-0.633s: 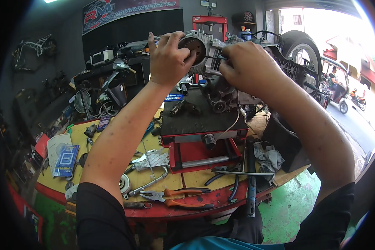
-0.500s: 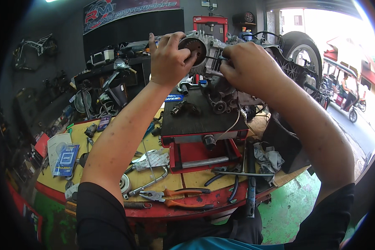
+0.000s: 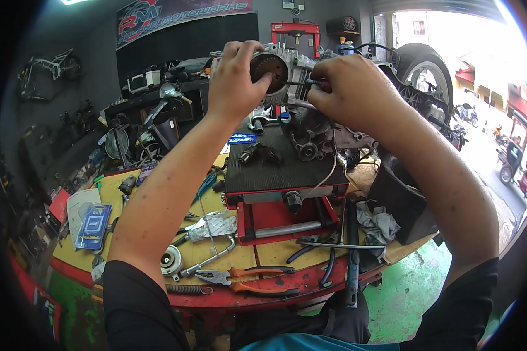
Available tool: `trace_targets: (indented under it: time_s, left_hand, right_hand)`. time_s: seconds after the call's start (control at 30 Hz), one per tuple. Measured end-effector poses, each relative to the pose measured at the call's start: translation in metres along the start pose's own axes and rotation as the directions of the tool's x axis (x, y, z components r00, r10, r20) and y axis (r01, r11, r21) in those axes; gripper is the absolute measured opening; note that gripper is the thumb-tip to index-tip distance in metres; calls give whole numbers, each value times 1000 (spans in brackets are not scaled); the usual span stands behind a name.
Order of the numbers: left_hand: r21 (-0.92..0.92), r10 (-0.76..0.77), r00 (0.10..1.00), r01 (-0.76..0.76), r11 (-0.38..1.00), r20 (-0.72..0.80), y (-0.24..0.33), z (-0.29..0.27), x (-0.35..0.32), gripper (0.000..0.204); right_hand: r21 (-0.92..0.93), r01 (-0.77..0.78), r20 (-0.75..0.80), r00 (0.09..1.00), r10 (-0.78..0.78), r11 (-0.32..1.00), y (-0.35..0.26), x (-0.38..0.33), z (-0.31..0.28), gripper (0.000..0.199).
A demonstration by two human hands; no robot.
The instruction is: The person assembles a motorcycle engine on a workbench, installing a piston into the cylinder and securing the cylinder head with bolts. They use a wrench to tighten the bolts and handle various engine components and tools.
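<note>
Raised at the top middle, my left hand (image 3: 235, 76) is wrapped over the rim of an engine's cylinder head (image 3: 298, 70). Its thumb presses on the round, toothed cam gear (image 3: 269, 71) inside the opening. My right hand (image 3: 339, 82) is closed around the dark handle of a thin screwdriver (image 3: 293, 83). The shaft points left, its tip at the gear near my left thumb. Below hangs the rest of the grey engine (image 3: 310, 137), over a black-topped stand (image 3: 263, 175) with dark metal parts (image 3: 260, 154) lying on it.
Orange-handled pliers (image 3: 246, 272), a spring (image 3: 189, 289), a socket wrench (image 3: 214, 257) and a hammer (image 3: 352, 263) lie along the red-edged bench (image 3: 257, 298). Crumpled cloth (image 3: 376, 222) sits beside a black bin (image 3: 401, 199). A motorcycle wheel (image 3: 424, 76) stands behind the engine at right.
My left hand has shifted its fingers on the rim; its thumb now rests on the gear. My right hand and the screwdriver have barely moved. Vehicles outside have moved.
</note>
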State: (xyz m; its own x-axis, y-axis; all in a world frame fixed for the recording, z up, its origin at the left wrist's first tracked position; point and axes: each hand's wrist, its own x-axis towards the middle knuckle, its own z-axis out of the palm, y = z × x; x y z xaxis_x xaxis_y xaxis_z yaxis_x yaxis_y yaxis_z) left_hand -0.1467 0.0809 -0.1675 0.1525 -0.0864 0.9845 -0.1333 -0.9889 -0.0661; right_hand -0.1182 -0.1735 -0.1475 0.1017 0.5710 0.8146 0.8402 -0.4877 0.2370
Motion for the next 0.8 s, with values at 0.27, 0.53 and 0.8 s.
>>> trace_targets:
  time_s: [0.27, 0.53, 0.8]
  left_hand:
    - [254, -225, 921, 146, 956, 318, 10, -20, 51, 79]
    - [179, -237, 890, 179, 967, 390, 1, -12, 46, 86]
    - [-118, -454, 890, 447, 887, -36, 24, 14, -19, 100]
  right_hand:
    - [159, -90, 56, 995, 82, 983, -15, -6, 10, 30]
    - [110, -193, 99, 978, 183, 975, -11, -10, 4, 35]
    - [192, -231, 38, 973, 228, 954, -13, 4, -40, 45]
